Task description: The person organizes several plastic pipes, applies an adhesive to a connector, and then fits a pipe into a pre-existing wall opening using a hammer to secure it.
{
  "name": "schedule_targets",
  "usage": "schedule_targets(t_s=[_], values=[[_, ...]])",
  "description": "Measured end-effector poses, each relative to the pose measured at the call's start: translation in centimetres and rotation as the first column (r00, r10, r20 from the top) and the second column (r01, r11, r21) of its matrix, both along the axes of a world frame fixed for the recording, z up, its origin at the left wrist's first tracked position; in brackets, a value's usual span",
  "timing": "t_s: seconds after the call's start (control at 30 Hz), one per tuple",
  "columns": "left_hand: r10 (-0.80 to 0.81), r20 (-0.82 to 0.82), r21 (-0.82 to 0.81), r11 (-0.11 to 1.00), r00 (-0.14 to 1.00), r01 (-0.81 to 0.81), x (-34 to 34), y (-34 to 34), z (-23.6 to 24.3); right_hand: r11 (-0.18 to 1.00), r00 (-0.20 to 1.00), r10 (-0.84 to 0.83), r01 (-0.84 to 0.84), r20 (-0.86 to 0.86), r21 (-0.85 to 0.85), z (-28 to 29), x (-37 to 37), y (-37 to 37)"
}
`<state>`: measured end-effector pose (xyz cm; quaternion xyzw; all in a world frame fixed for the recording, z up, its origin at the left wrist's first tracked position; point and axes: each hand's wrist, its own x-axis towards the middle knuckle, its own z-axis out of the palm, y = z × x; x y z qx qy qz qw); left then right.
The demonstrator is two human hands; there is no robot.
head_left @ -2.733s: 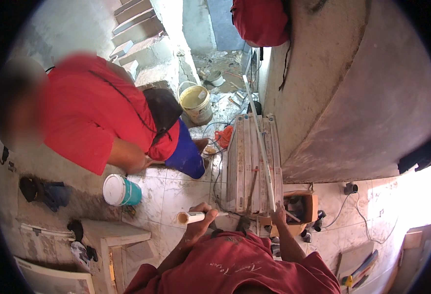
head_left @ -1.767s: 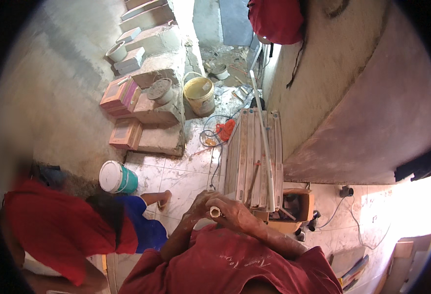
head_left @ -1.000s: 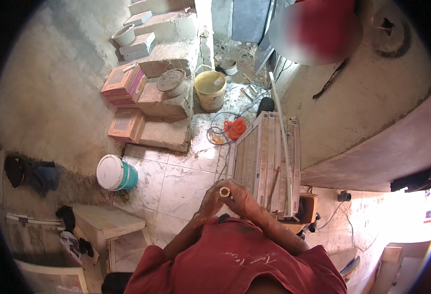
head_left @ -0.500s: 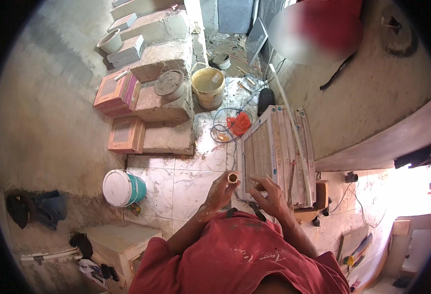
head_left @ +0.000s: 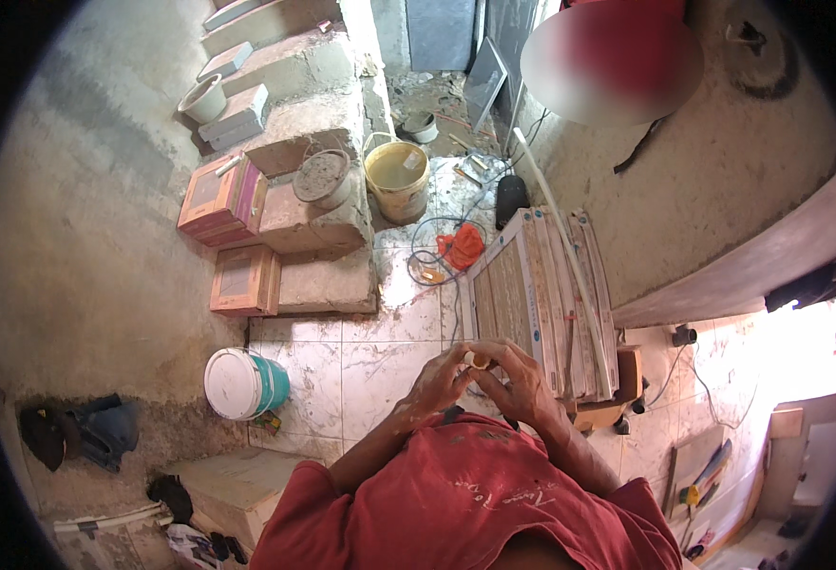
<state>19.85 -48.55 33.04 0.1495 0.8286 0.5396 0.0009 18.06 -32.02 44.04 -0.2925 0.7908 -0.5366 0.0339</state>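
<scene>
Both my hands meet in front of my chest around a small pale tube-like piece (head_left: 478,360) with a round open end. My left hand (head_left: 440,377) grips it from the left and my right hand (head_left: 516,378) closes over it from the right, fingers curled. Right behind my hands a stack of large tiles (head_left: 535,299) leans on edge against the wall. A long white pipe (head_left: 562,249) rests along the top of the stack.
A white and teal bucket (head_left: 243,383) stands on the tiled floor at my left. A yellow bucket (head_left: 397,177), a grey tub (head_left: 322,178), pink tile boxes (head_left: 222,198) and concrete steps (head_left: 315,237) lie farther off. Cables and an orange rag (head_left: 461,245) lie by the tiles.
A person in a red shirt who crouched at the left has left the view. My right hand has come onto the small tube, which my left hand held alone before.
</scene>
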Motion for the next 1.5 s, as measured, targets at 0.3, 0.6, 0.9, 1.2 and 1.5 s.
schedule_targets(t_s=[0.3,0.6,0.9,1.2,1.5], values=[[0.055,-0.044,0.022,0.998,0.997,-0.054,0.1,-0.6,0.2,1.000,1.000,0.017,-0.017,-0.026,-0.008,-0.3,-0.7,-1.0],[0.077,-0.074,0.113,0.991,0.994,-0.068,-1.0,-1.2,1.9,0.998,0.998,-0.057,0.057,0.009,-0.037,-0.6,-0.6,-0.8],[0.263,-0.050,0.040,0.964,0.963,-0.261,-2.7,-4.9,0.0,0.971,0.931,-0.238,0.222,0.276,0.091,-5.3,2.1,3.4],[0.313,-0.012,0.041,0.949,0.950,-0.312,-3.8,-5.5,2.8,0.963,0.922,-0.257,0.218,0.291,0.162,-6.7,2.7,3.7],[0.211,0.016,0.128,0.969,0.977,-0.211,-3.5,-5.0,3.5,0.973,0.935,-0.222,0.192,0.276,0.129,-5.8,0.6,2.4]])
